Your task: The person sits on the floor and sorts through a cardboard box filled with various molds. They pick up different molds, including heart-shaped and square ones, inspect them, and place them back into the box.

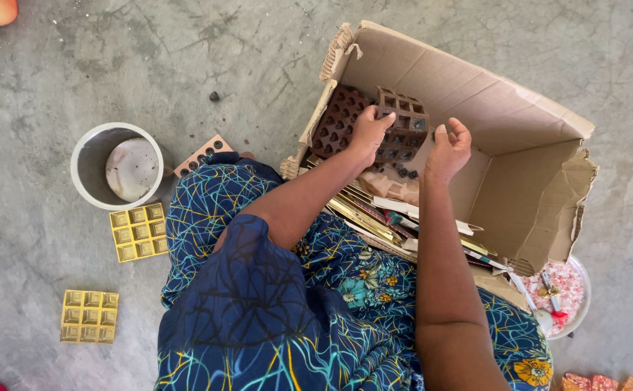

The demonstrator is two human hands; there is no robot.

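From the head camera, your left hand reaches into the cardboard box, its fingers closed on the near edge of a brown compartment tray that stands tilted inside. Your right hand hovers just beside that tray's right edge, fingers curled and holding nothing. A second brown tray leans behind your left hand. On the floor to your left lie two gold trays and a steel pot.
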